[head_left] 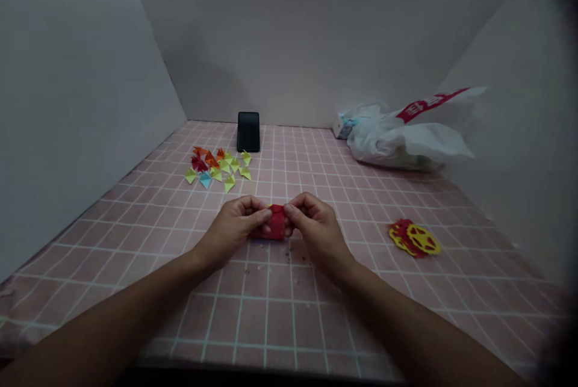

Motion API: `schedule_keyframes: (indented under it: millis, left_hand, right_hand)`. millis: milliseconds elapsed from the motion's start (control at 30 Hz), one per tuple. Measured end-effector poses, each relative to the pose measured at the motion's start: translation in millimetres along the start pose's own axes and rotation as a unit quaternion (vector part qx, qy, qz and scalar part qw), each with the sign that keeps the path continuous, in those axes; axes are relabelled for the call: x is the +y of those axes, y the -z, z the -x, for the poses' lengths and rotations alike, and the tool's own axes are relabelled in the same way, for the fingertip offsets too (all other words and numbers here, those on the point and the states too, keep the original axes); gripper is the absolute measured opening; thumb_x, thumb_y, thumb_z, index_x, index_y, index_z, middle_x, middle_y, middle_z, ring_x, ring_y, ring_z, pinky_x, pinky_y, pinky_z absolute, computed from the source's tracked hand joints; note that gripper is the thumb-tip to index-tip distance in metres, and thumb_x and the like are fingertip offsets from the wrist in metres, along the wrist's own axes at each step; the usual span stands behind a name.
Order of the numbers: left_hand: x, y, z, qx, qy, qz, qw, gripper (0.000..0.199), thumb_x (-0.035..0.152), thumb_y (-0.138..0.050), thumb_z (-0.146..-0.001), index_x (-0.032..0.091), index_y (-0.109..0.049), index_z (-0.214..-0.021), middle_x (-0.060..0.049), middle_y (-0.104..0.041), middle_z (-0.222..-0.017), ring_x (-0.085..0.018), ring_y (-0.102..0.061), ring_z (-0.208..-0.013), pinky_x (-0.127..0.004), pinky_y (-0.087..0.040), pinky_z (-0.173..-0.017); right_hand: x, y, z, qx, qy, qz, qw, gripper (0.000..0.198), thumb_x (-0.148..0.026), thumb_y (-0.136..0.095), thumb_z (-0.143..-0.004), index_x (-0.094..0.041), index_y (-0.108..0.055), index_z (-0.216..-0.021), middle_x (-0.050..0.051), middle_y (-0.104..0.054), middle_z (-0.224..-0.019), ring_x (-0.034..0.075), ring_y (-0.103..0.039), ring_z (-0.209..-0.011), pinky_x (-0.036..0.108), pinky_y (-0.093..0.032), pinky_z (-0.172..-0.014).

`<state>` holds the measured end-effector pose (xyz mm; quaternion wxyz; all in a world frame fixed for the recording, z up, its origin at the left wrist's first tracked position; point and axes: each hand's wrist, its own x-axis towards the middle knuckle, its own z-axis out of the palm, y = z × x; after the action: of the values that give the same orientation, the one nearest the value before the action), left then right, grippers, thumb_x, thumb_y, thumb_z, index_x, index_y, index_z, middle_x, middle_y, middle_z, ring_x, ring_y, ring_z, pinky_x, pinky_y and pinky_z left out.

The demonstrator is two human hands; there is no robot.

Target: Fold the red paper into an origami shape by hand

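Observation:
Between my two hands, near the middle of the table, is a piece of red paper (276,229) with a folded upper edge and a sliver of yellow showing at the top. My left hand (241,218) pinches its left side between thumb and fingers. On the right side, my right hand (313,216) grips the upper corner the same way. The paper's outer edges are partly hidden by my fingers. Tiny scraps (289,250) lie on the tablecloth just below it.
Several small folded paper pieces (226,165), yellow, orange, red and blue, lie at the back left. Behind them a black phone (248,132) stands upright. Red and yellow paper cutouts (414,238) lie at right. A white plastic bag (397,140) and a box (342,126) sit at the back right.

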<state>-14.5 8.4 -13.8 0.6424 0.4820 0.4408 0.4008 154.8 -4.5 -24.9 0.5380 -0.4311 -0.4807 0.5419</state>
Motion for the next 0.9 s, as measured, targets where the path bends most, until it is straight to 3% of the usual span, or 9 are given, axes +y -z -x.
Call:
schedule_keyframes:
  millis: [267,533,700,900]
  left_hand:
    - [-3.2,5.4,-5.8,0.001,-0.004,0.022,1.0,0.029,0.037,-0.079,-0.074,0.016,-0.059,-0.08,0.003,-0.064,-0.066,-0.009,-0.059,-0.059,-0.023,-0.048,-0.063]
    - [-2.3,-0.4,-2.0,0.006,-0.029,0.049,0.998,0.038,0.027,-0.085,-0.069,0.018,-0.057,-0.095,-0.001,-0.073,-0.085,-0.014,-0.07,-0.072,-0.028,-0.057,-0.071]
    - [-6.0,0.7,-3.4,-0.007,-0.014,0.085,0.996,0.029,0.03,-0.082,-0.075,0.014,-0.062,-0.088,-0.001,-0.072,-0.077,-0.012,-0.068,-0.067,-0.025,-0.056,-0.069]
    - [-9.2,4.9,-4.9,-0.015,-0.059,0.066,0.996,0.022,0.031,-0.078,-0.08,0.014,-0.064,-0.083,0.001,-0.069,-0.071,-0.008,-0.062,-0.064,-0.02,-0.049,-0.065]
  right_hand:
    - [2.3,0.0,-0.7,-0.002,-0.029,-0.031,0.999,0.023,-0.036,-0.074,-0.08,-0.021,-0.058,-0.073,-0.003,-0.062,-0.061,0.012,-0.057,-0.054,0.027,-0.048,-0.055]
    - [7.3,-5.4,2.7,0.002,-0.034,-0.071,0.997,0.025,-0.038,-0.077,-0.078,-0.02,-0.058,-0.075,-0.001,-0.069,-0.065,0.012,-0.063,-0.057,0.027,-0.052,-0.06]
    - [9.3,-8.8,5.2,-0.019,-0.051,-0.105,0.993,0.024,-0.035,-0.077,-0.077,-0.02,-0.059,-0.075,0.0,-0.071,-0.069,0.012,-0.065,-0.057,0.027,-0.051,-0.061]
    - [10.6,-7.7,4.1,-0.049,-0.065,-0.092,0.992,0.026,-0.033,-0.079,-0.075,-0.02,-0.056,-0.072,-0.001,-0.071,-0.069,0.011,-0.063,-0.052,0.025,-0.049,-0.057]
